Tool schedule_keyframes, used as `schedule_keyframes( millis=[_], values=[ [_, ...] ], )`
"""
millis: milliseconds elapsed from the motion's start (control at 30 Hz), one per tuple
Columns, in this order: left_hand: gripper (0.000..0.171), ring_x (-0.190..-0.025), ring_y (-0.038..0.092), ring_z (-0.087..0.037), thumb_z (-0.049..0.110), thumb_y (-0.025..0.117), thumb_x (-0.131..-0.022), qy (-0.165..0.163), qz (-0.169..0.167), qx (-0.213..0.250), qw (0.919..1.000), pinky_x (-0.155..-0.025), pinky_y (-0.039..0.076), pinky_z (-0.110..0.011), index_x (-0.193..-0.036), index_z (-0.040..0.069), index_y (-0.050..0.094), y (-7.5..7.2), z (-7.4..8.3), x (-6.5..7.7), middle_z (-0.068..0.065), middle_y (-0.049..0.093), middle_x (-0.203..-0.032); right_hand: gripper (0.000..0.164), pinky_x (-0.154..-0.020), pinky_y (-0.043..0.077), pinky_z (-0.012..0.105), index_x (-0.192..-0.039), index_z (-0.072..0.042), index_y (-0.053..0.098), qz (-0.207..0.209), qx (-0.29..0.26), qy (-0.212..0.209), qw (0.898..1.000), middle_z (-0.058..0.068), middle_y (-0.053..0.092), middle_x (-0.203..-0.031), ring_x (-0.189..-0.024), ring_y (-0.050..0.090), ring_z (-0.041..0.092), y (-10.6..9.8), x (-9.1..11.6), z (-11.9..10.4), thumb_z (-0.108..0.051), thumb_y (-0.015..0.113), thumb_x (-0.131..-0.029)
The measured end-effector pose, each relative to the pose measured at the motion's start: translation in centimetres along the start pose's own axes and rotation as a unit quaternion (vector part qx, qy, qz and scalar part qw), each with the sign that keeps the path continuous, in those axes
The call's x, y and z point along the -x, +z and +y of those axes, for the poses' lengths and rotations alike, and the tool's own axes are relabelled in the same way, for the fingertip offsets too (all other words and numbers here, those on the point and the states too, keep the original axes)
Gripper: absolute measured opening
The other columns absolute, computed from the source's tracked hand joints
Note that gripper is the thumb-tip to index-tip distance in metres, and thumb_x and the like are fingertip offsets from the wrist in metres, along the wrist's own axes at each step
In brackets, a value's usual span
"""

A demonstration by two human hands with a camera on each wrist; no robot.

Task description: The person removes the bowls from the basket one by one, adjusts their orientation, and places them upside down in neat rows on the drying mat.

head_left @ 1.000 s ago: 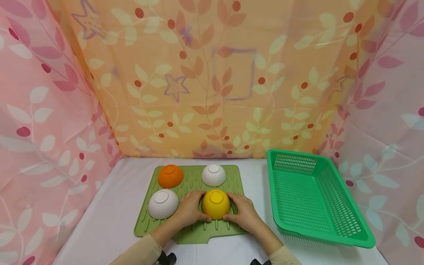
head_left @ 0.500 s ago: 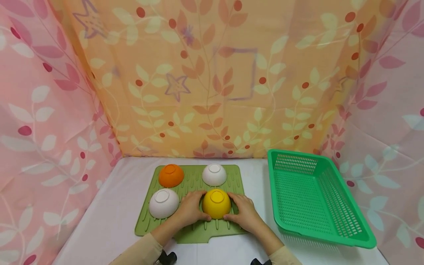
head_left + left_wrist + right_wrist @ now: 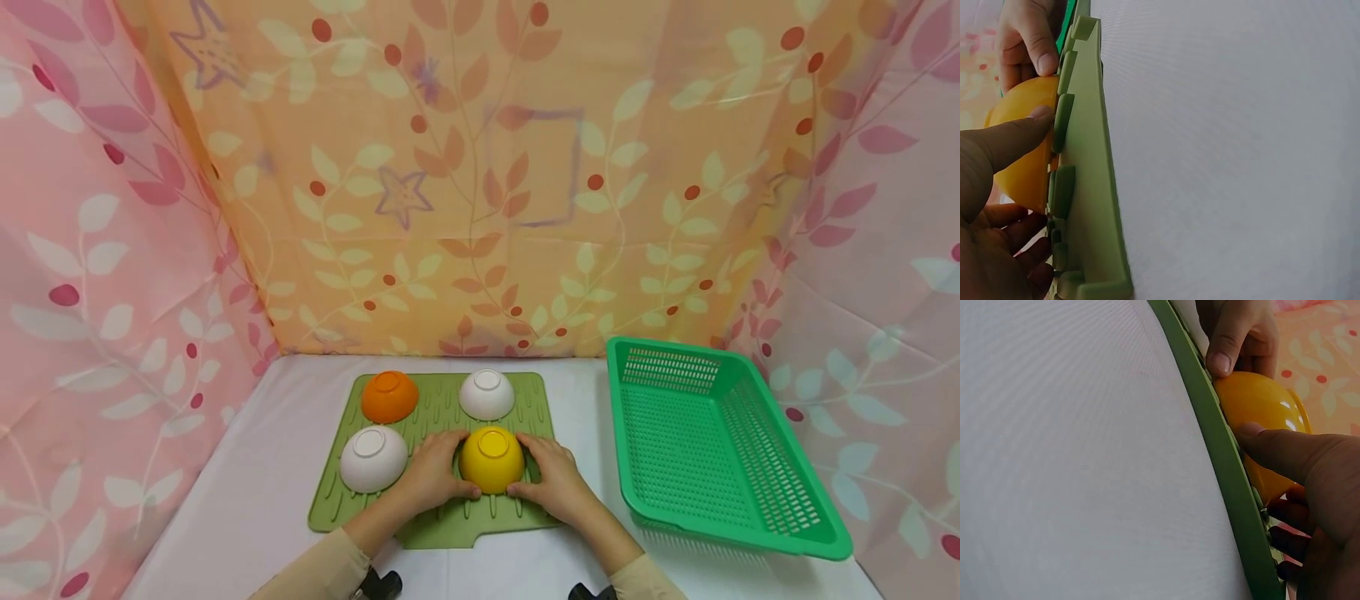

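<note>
An upside-down yellow bowl [image 3: 492, 461] sits at the front right of a green drying mat [image 3: 442, 533]. My left hand [image 3: 435, 475] grips its left side, thumb at the near rim and fingers round the far side. On the opposite side my right hand [image 3: 553, 479] holds it in the same way. Both wrist views show the bowl's rim down close against the mat's ridges, with a thumb [image 3: 1022, 134] across its near wall. Also rim-down on the mat are a white bowl [image 3: 372, 461] beside my left hand, an orange bowl [image 3: 390, 397] behind that, and another white bowl [image 3: 487, 395] behind the yellow one.
A green perforated plastic basket [image 3: 626, 450] stands to the right of the mat on the white tablecloth [image 3: 225, 508]. Behind the table hangs an orange leaf-patterned curtain [image 3: 465, 275], with pink patterned cloth [image 3: 105, 350] at both sides.
</note>
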State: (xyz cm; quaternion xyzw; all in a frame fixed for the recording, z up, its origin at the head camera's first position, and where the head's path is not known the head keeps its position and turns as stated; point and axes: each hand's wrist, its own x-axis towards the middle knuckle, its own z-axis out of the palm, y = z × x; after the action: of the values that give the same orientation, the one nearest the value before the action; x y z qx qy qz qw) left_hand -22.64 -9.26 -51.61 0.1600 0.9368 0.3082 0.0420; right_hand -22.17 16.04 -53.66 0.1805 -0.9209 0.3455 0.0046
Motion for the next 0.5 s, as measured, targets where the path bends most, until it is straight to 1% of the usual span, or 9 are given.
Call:
schedule_keyframes(
  millis=[233, 333, 500],
  values=[
    [0.095, -0.134, 0.048, -0.039, 0.044, 0.094, -0.070, 0.006, 0.003, 0.001, 1.0000, -0.110, 0.034, -0.063, -0.146, 0.006, 0.052, 0.04, 0.02, 0.01, -0.014, 0.056, -0.146, 0.084, -0.118, 0.026, 0.061, -0.150, -0.009, 0.050, 0.000, 0.000, -0.003, 1.000, 0.011, 0.055, -0.149, -0.142, 0.044, 0.035, -0.11, 0.06, -0.10, -0.041, 0.087, -0.081],
    [0.094, -0.135, 0.047, -0.038, 0.044, 0.094, -0.071, 0.001, 0.004, 0.005, 1.0000, -0.111, 0.033, -0.062, -0.146, 0.008, 0.052, 0.15, -0.01, -0.04, -0.012, 0.055, -0.147, 0.084, -0.118, 0.027, 0.061, -0.150, -0.010, 0.050, 0.000, 0.002, -0.002, 1.000, 0.010, 0.055, -0.149, -0.142, 0.045, 0.034, -0.10, 0.01, -0.09, -0.041, 0.086, -0.082],
    [0.093, -0.136, 0.046, -0.037, 0.043, 0.094, -0.071, -0.005, 0.009, 0.009, 0.9999, -0.108, 0.034, -0.060, -0.147, 0.009, 0.052, 0.32, -0.12, -0.18, -0.011, 0.055, -0.148, 0.083, -0.117, 0.028, 0.060, -0.151, -0.010, 0.049, 0.002, 0.006, -0.003, 1.000, 0.010, 0.055, -0.150, -0.142, 0.045, 0.034, -0.05, -0.07, -0.02, -0.042, 0.086, -0.082]
  ],
)
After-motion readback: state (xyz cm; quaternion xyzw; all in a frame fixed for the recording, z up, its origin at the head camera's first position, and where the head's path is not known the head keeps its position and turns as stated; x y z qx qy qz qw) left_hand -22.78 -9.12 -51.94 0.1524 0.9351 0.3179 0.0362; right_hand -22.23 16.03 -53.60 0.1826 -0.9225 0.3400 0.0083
